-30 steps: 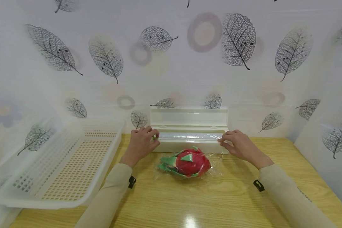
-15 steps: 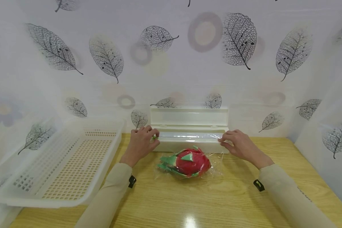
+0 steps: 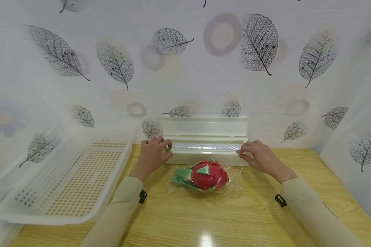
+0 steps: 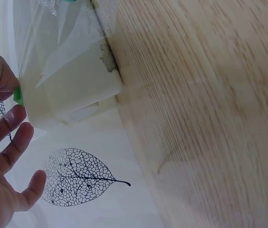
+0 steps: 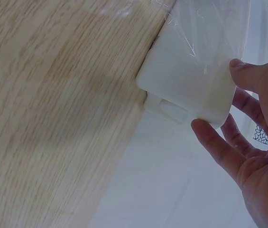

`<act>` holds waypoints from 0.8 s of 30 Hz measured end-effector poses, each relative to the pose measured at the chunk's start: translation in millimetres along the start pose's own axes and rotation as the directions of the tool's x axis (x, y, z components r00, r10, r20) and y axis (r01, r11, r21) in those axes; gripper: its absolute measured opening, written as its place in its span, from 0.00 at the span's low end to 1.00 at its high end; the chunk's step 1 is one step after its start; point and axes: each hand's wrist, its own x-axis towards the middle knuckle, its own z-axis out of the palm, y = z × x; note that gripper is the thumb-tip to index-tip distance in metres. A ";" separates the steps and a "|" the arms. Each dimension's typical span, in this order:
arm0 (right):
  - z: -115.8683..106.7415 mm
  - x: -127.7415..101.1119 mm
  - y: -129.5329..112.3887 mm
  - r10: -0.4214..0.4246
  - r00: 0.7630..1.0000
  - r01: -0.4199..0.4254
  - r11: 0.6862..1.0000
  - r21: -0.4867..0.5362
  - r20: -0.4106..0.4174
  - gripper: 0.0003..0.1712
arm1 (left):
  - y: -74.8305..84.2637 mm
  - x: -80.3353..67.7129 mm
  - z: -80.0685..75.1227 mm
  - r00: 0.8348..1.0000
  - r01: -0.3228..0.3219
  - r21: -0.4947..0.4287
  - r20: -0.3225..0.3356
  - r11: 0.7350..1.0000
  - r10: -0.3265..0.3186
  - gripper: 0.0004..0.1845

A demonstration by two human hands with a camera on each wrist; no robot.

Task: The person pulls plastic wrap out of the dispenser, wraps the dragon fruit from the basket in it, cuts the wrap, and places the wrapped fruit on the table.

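Observation:
A white cling film box (image 3: 201,158) stands against the wall with its lid (image 3: 204,127) raised and a roll of clear film (image 3: 204,146) inside. My left hand (image 3: 152,155) is at the box's left end, pinching a small green slider (image 4: 18,96) on its top edge. At the right end, my right hand (image 3: 262,158) grips the box corner, thumb (image 5: 247,75) on the front and fingers at the end. Clear film hangs over the box front. Before the box lies a red dragon fruit (image 3: 208,176) with green scales, on or in clear film; which, I cannot tell.
On the left is a white plastic basket (image 3: 106,195) with a perforated bottom. Wood-grain table (image 3: 222,219) extends in front of the fruit and to the right. A leaf-patterned sheet (image 3: 188,82) covers the wall right behind the box.

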 end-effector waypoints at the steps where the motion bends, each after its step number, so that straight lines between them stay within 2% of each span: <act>1: 0.2 -0.1 0.3 0.003 1.000 -0.003 1.000 -0.001 0.003 0.06 | -0.1 -0.3 -0.3 1.000 0.002 0.001 0.002 1.000 -0.002 0.04; 16: 1.9 -1.8 0.9 0.013 1.000 -0.013 1.000 0.000 0.012 0.06 | -1.5 -2.6 0.4 1.000 0.014 0.008 -0.002 1.000 -0.014 0.04; 24: 3.1 -0.9 1.8 0.006 1.000 -0.006 1.000 -0.009 -0.001 0.05 | -2.4 -2.8 0.4 1.000 0.003 0.024 -0.028 1.000 -0.003 0.04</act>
